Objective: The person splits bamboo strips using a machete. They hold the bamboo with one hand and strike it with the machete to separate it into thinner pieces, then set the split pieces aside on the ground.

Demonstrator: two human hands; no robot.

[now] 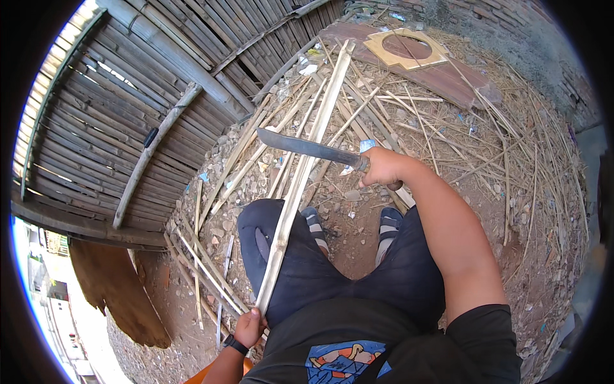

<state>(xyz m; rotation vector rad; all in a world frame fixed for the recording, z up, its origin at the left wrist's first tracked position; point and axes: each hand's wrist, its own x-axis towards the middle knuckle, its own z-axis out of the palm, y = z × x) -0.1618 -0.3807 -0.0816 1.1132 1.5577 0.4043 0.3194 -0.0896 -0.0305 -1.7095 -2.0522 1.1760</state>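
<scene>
A long split bamboo strip [295,192] slants from my left hip, over my left thigh, to the littered ground ahead. Its hollow inner face shows. My left hand [250,328], a dark band on the wrist, is closed round its near end. My right hand [382,168] grips the handle of a machete [310,148] in front of my right knee. The dark, curved blade points left and lies across the strip in view; I cannot tell whether it touches. Part of the handle is hidden by my fingers.
Several bamboo strips [236,166] and thin slivers litter the stony ground. Ahead lies a reddish slab [441,83] with a yellowish board [377,46] with a round hole on it. A bamboo wall [96,128] stands left, a brick wall [505,32] far right. My sandalled feet [388,227] are between my knees.
</scene>
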